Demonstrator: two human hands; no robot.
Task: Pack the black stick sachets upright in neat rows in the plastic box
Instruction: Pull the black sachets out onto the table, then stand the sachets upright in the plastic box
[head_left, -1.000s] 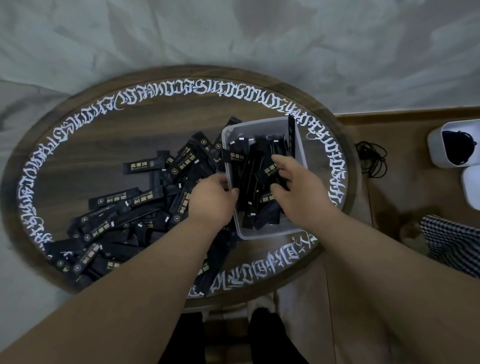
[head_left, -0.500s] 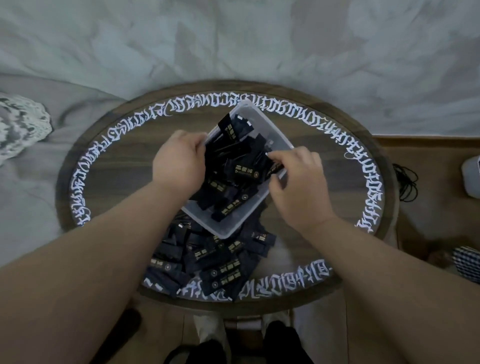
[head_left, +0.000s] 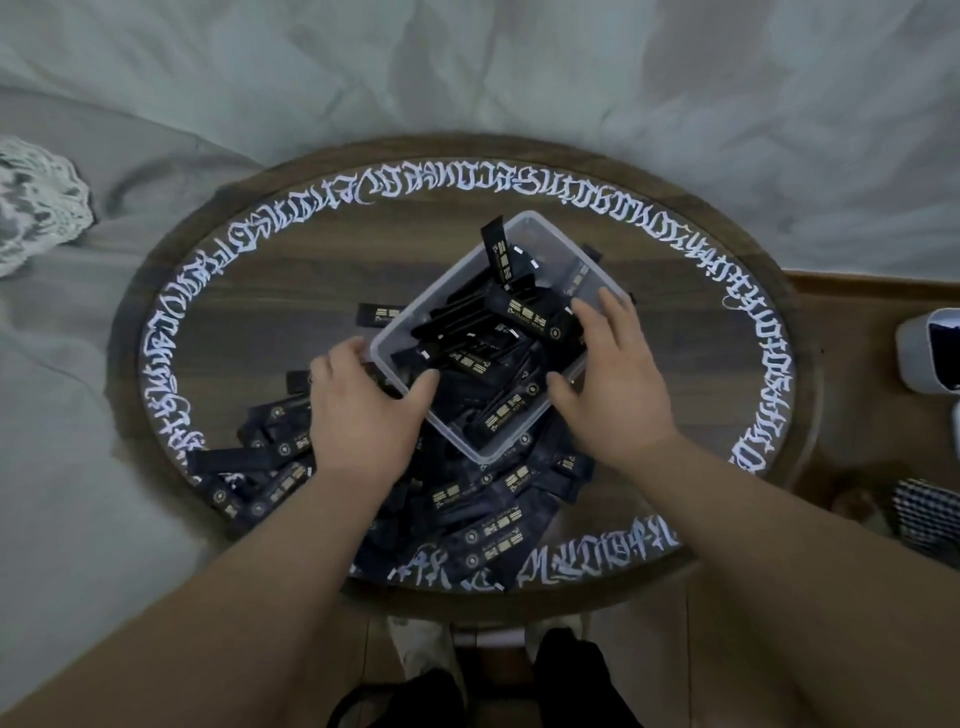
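The clear plastic box (head_left: 540, 234) sits cornerwise on the round table, partly on the loose pile. Black stick sachets (head_left: 530, 317) lie jumbled and slanted inside it, and one sachet (head_left: 496, 249) stands up at the far-left wall. A heap of loose sachets (head_left: 493, 499) spreads across the table in front of and left of the box. My left hand (head_left: 363, 410) grips the near-left wall, thumb over the rim. On the near-right wall, my right hand (head_left: 613, 379) holds the box with its thumb inside and its fingers along the rim.
The round wooden table (head_left: 467, 171) has a ring of white lettering. Grey bedding lies behind and to the left, with a lace cloth (head_left: 36, 202) at far left. A white device (head_left: 924, 358) and a checked cloth (head_left: 930, 514) are on the floor at right.
The box has been moved from the table's right to its middle and turned cornerwise, onto the pile. Both hands have come out of the sachets and now hold its near walls.
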